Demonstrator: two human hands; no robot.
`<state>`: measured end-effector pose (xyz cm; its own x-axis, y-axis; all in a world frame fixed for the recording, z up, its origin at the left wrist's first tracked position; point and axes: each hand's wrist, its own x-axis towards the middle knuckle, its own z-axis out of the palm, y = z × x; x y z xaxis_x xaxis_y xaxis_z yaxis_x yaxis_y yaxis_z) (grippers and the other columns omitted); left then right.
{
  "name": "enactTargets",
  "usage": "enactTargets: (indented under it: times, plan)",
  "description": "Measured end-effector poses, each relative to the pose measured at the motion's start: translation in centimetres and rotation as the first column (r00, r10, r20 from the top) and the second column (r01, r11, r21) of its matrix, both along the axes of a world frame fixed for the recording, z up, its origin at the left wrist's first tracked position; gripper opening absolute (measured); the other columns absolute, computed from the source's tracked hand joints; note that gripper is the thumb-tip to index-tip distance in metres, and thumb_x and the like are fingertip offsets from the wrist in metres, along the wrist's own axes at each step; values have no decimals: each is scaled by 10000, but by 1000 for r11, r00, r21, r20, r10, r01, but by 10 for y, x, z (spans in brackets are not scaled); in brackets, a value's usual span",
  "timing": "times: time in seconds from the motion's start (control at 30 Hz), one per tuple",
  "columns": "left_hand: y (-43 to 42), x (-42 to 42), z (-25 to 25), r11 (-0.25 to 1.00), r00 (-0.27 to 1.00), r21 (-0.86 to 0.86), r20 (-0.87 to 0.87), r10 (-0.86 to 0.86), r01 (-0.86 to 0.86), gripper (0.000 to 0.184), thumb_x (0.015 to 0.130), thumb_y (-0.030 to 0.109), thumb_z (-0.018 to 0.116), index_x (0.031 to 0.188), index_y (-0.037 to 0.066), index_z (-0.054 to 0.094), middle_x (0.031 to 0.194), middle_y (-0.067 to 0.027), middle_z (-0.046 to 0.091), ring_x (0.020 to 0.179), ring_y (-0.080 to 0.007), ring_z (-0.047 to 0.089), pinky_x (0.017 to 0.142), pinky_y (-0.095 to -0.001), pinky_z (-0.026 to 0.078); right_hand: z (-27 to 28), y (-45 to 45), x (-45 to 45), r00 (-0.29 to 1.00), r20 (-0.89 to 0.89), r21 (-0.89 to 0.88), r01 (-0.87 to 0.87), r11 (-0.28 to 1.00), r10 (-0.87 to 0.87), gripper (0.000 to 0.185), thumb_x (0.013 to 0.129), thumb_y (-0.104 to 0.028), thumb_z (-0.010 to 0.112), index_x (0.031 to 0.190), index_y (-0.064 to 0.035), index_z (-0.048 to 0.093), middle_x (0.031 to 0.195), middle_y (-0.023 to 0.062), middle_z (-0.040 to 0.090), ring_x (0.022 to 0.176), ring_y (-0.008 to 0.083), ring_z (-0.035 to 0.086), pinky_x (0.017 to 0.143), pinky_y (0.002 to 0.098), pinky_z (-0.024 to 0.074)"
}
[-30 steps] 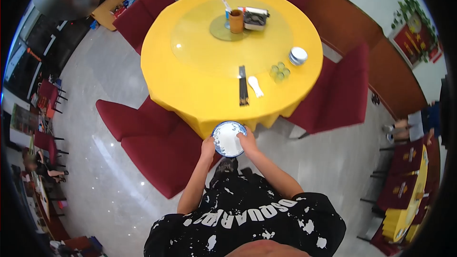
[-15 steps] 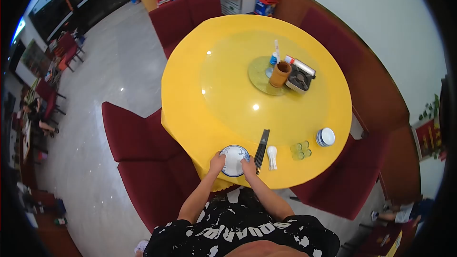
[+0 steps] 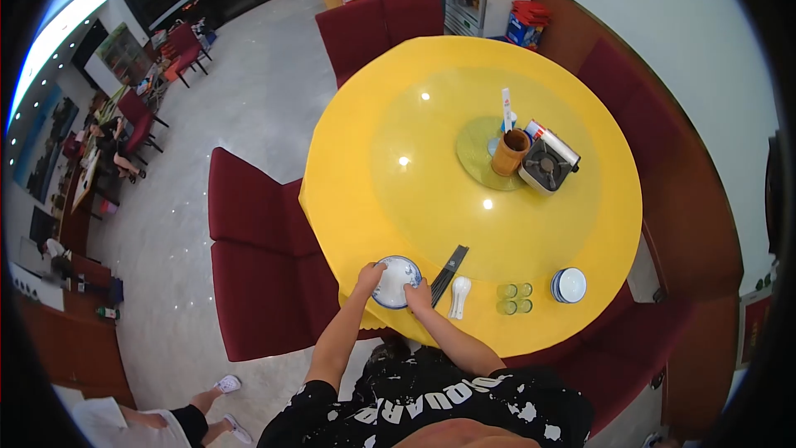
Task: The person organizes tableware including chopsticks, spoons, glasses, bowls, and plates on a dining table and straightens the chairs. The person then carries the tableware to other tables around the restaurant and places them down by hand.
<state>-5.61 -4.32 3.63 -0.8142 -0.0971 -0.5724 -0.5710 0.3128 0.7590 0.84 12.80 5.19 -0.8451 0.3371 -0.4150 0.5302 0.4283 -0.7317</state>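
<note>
A white plate (image 3: 396, 282) with a blue patterned rim is between my hands at the near edge of the yellow-covered round table (image 3: 356, 199). My left hand (image 3: 370, 277) grips its left side, thumb over the rim. On the lower right side, my right hand (image 3: 419, 294) holds it the same way. Whether more plates lie beneath it I cannot tell. Just right of my right hand lie dark chopsticks in sleeves (image 3: 450, 272), then white spoons (image 3: 459, 297). Several small green glasses (image 3: 515, 299) stand farther right, beside a stack of white bowls (image 3: 569, 285).
A wooden holder (image 3: 511, 153) and a portable gas stove (image 3: 547, 168) stand on the table's far side. Dark red chairs (image 3: 249, 207) surround the table. At lower left is a person in a white shirt (image 3: 137, 423); other people sit at the far left.
My view has turned left, so the table appears farther right. Both hands still hold the plate. A person in white has come into view at lower left.
</note>
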Motion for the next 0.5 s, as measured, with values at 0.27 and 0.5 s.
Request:
enactTargets:
  times: [0.27, 0.5]
  plan:
    - [8, 11, 26, 984, 975, 60, -135, 177, -170, 803, 846, 283, 611, 1482, -117, 328, 1454, -301, 453, 1316, -366, 486, 1084, -355, 394, 26, 7, 6, 999, 13, -173, 33, 984, -31, 547, 792, -252, 649, 1222, 61, 520, 1167, 333, 615, 1109, 462, 602, 956, 466, 475]
    - [-12, 147, 76, 902, 828, -26, -410, 383, -431, 692, 880, 252, 599, 1468, -52, 398, 1451, -246, 467, 1355, -375, 442, 1111, -413, 374, 81, 8, 57, 848, -467, 109, -226, 968, 251, 500, 814, -174, 628, 1256, 39, 531, 1205, 286, 583, 1239, 422, 504, 1040, 445, 419]
